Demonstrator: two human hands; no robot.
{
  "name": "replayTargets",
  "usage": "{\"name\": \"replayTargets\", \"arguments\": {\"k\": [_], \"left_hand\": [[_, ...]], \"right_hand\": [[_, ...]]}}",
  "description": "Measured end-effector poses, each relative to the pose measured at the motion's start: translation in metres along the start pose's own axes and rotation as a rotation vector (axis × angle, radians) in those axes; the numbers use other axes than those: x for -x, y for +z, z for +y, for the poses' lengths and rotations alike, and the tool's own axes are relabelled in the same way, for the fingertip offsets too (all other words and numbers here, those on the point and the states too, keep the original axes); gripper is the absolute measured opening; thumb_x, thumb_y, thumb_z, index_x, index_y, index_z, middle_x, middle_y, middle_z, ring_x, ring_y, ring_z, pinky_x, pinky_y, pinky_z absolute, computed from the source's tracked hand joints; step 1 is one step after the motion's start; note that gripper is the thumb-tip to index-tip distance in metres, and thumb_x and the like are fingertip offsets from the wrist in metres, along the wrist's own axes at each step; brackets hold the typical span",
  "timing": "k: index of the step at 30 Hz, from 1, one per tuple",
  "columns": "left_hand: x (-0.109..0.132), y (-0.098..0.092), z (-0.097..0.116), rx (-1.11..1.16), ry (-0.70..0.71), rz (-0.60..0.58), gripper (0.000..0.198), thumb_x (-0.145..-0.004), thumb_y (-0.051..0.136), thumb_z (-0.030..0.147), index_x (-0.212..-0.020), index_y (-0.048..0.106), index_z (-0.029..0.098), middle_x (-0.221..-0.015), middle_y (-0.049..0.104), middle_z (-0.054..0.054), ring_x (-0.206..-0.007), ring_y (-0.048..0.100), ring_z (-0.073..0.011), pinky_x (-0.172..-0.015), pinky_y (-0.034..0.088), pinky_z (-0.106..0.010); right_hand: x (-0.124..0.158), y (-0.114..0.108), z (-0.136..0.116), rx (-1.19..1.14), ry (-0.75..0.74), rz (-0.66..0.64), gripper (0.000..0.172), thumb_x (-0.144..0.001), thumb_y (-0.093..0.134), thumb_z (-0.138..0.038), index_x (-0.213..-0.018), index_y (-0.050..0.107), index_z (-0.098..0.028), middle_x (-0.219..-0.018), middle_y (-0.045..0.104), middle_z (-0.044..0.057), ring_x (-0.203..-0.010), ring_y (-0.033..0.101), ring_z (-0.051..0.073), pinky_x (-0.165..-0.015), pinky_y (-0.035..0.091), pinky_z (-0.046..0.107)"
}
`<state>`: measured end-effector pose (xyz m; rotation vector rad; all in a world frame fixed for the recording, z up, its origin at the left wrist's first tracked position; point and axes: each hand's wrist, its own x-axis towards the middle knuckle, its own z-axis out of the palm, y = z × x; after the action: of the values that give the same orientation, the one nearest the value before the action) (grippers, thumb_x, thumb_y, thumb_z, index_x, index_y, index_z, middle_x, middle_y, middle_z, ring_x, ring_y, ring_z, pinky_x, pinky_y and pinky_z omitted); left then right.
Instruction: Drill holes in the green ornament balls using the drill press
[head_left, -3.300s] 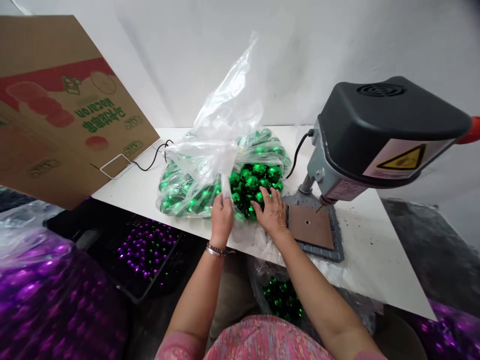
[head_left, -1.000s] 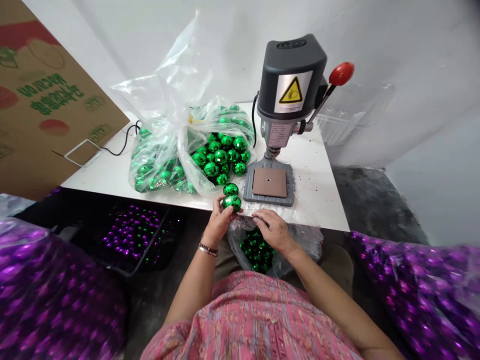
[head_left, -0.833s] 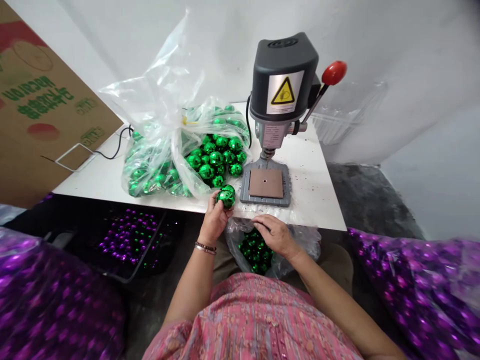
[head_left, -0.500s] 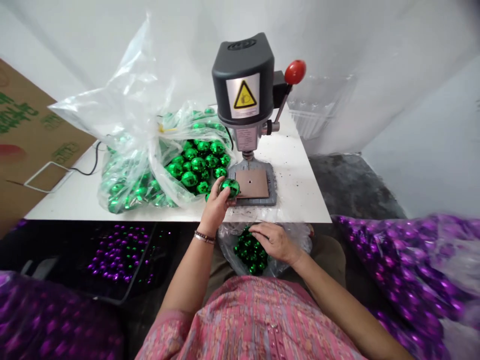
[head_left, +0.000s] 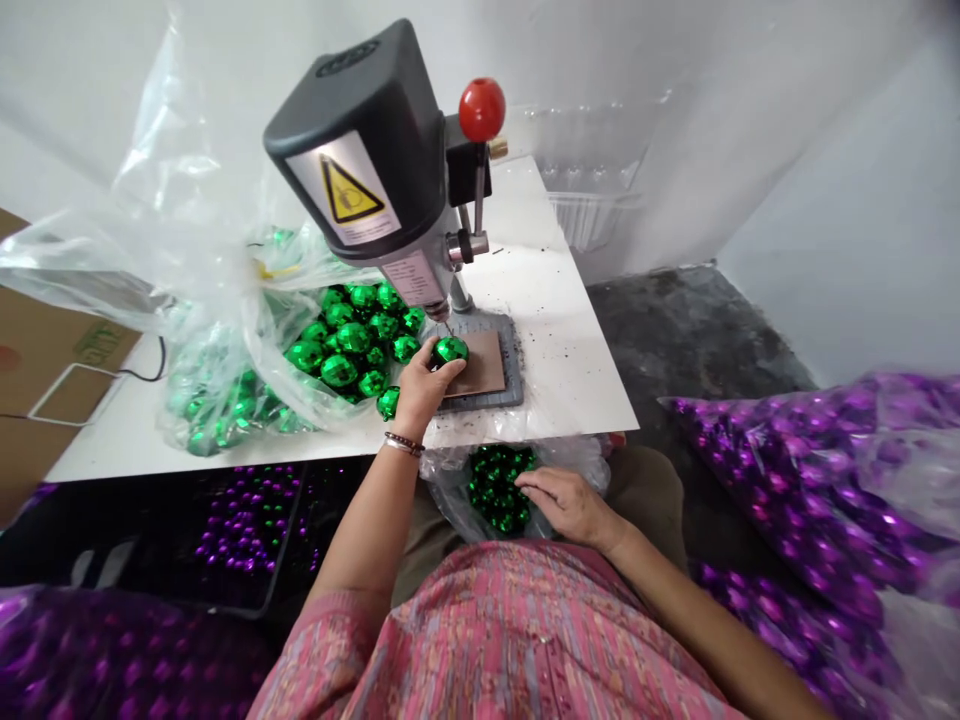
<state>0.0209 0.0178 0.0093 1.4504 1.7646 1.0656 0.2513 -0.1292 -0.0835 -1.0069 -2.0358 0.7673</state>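
Observation:
My left hand (head_left: 420,388) grips a shiny green faceted ball (head_left: 451,350) and holds it on the brown pad (head_left: 484,366) of the small drill press (head_left: 375,180), right under the bit. My right hand (head_left: 564,500) rests with fingers spread on the open clear bag of green balls (head_left: 495,485) in my lap, holding nothing. A large clear bag of green balls (head_left: 330,345) lies open on the white table (head_left: 570,350), just left of the press. One loose green ball (head_left: 388,402) sits by my left wrist.
The press has a red-knobbed lever (head_left: 481,110) on its right. A cardboard box (head_left: 45,370) stands at the left. A dark tray of purple and green balls (head_left: 247,520) sits under the table. Bags of purple balls (head_left: 810,480) lie at right and lower left.
My left hand took a green ball from the big bag, brought it toward me, then carried it forward onto the drill press pad. My right hand moved down to the lap bag.

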Motion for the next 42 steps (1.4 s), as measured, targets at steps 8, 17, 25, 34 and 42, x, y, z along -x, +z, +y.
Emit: {"name": "replayTargets", "arguments": {"k": [8, 17, 25, 34, 42], "left_hand": [[-0.001, 0.006, 0.014, -0.267, 0.196, -0.017, 0.059, -0.068, 0.080, 0.024, -0.124, 0.066, 0.016, -0.127, 0.068, -0.010, -0.118, 0.062, -0.0248, -0.108, 0.047, -0.039], [0.004, 0.008, 0.000, -0.217, 0.179, -0.066, 0.061, -0.077, 0.075, 0.031, -0.133, 0.058, 0.019, -0.127, 0.070, -0.008, -0.117, 0.065, -0.0233, -0.106, 0.050, -0.038], [0.007, 0.019, -0.010, -0.191, 0.290, -0.008, 0.052, -0.085, 0.067, 0.037, -0.132, 0.058, 0.017, -0.130, 0.067, -0.012, -0.120, 0.062, -0.0252, -0.106, 0.048, -0.041], [0.001, 0.026, -0.009, -0.227, 0.267, 0.027, 0.052, -0.075, 0.077, 0.029, -0.124, 0.064, 0.018, -0.116, 0.070, -0.010, -0.107, 0.063, -0.0263, -0.099, 0.049, -0.041], [-0.002, 0.030, -0.015, -0.215, 0.312, 0.053, 0.052, -0.079, 0.074, 0.029, -0.127, 0.061, 0.017, -0.112, 0.070, -0.012, -0.108, 0.062, -0.0285, -0.097, 0.049, -0.043]], "right_hand": [[0.031, -0.007, 0.024, -0.067, 0.154, 0.023, 0.025, -0.097, 0.048, -0.028, -0.100, 0.072, -0.021, -0.090, 0.077, 0.003, -0.081, 0.073, 0.012, -0.075, 0.059, 0.022], [0.032, -0.023, 0.022, -0.097, 0.213, -0.021, 0.028, -0.097, 0.047, -0.030, -0.100, 0.073, -0.021, -0.087, 0.077, 0.003, -0.079, 0.073, 0.012, -0.074, 0.059, 0.021], [0.011, -0.033, 0.015, -0.067, 0.136, -0.093, 0.024, -0.096, 0.049, -0.025, -0.101, 0.072, -0.020, -0.089, 0.076, 0.003, -0.081, 0.073, 0.011, -0.072, 0.058, 0.020], [-0.005, -0.034, -0.024, -0.078, 0.085, -0.115, 0.022, -0.096, 0.051, -0.027, -0.098, 0.072, -0.021, -0.086, 0.075, 0.001, -0.078, 0.072, 0.008, -0.071, 0.056, 0.016], [-0.115, -0.129, -0.066, 0.106, 0.106, 0.393, 0.025, -0.090, 0.059, -0.043, -0.092, 0.074, -0.023, -0.091, 0.076, 0.004, -0.084, 0.071, 0.014, -0.080, 0.059, 0.027]]}}
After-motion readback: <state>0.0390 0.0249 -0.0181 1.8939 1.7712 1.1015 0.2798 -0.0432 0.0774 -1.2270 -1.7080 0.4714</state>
